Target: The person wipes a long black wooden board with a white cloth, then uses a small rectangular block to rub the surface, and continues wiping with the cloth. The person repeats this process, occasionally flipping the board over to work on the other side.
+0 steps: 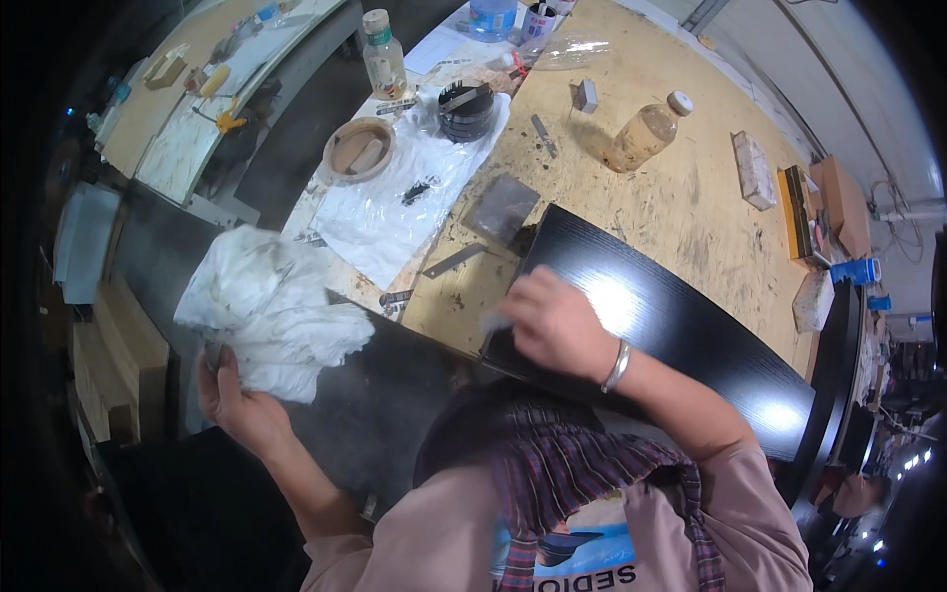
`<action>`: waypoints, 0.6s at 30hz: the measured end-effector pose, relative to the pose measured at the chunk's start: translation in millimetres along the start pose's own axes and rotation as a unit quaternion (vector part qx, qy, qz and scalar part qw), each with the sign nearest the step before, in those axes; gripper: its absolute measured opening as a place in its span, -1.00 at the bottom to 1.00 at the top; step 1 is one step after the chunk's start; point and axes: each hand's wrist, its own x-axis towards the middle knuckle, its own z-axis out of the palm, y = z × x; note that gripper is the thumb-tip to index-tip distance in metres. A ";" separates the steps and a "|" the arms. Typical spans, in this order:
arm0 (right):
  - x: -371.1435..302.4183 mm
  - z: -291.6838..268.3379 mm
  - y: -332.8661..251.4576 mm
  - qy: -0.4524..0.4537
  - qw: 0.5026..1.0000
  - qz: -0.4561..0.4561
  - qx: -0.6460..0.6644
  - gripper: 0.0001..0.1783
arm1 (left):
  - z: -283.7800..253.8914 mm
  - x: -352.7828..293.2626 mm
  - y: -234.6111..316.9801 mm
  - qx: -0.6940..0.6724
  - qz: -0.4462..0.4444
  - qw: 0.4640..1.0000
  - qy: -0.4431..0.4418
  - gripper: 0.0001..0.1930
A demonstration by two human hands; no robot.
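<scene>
A crumpled white cloth [271, 296] with grey smudges hangs from my left hand [242, 409], which is closed on its lower edge. A small dark grey piece [214, 355] shows between the thumb and fingers there; its kind is unclear. My right hand [557, 321], with a silver bracelet at the wrist, is closed over the left end of a glossy black board [641, 306]. Something small and whitish shows at its fingertips, too blurred to name. The board lies slanted on the wooden table, and my right forearm crosses its near edge.
On the worktable [681, 207] stand a capped bottle [646, 133], a small grey block [586, 96] and a flat grey plate [505, 207]. A metal strip [454, 260] lies near the edge. White sheeting [385, 232] carries a round bowl [357, 148] and a black container [466, 113].
</scene>
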 end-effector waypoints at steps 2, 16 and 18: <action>8.3 -10.0 20.7 0.032 0.998 0.047 -0.040 -0.76 | 5.8 -13.0 16.2 0.001 0.002 1.000 0.031 -0.68; 32.7 -32.1 100.0 0.048 0.979 0.158 -0.120 -0.74 | -3.7 -77.0 4.5 -0.020 -0.058 0.998 -0.030 -0.59; 37.6 -37.2 100.7 0.062 0.980 0.155 -0.110 -0.75 | 3.9 -81.7 5.2 -0.039 -0.085 0.995 -0.026 -0.56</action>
